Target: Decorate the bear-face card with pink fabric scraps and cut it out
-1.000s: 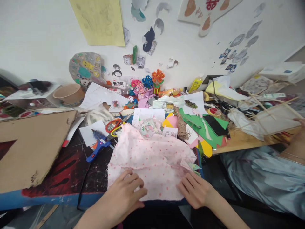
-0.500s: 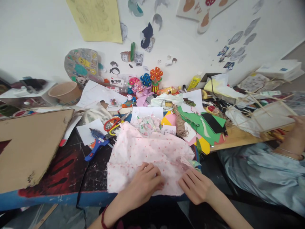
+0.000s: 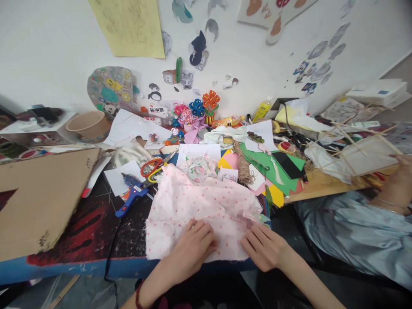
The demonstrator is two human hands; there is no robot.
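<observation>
A pink cloth (image 3: 206, 199) with small red dots lies spread over the front of the table, wrinkled and frayed at its edges. My left hand (image 3: 195, 244) rests on its lower middle, fingers curled down and closed on the fabric. At the lower right edge my right hand (image 3: 265, 248) has its fingers bent together on the cloth. The fingertips of both hands are partly hidden. A heap of green-and-pink patterned scraps (image 3: 201, 169) sits against the cloth's far edge, and a bit of pale green fabric shows by my right hand.
Left of the cloth lie a blue glue gun (image 3: 131, 199) with a trailing cord, orange-handled scissors (image 3: 151, 166) and a cardboard sheet (image 3: 41, 201). Behind it are twine (image 3: 244, 169), green paper (image 3: 267, 171) and a phone (image 3: 287, 165). At right, another person's hand (image 3: 402, 180) holds a stick frame (image 3: 370, 154).
My hands stay at the cloth's lower edge with only a slight shift. The pale green bit beside my right hand shows less than before.
</observation>
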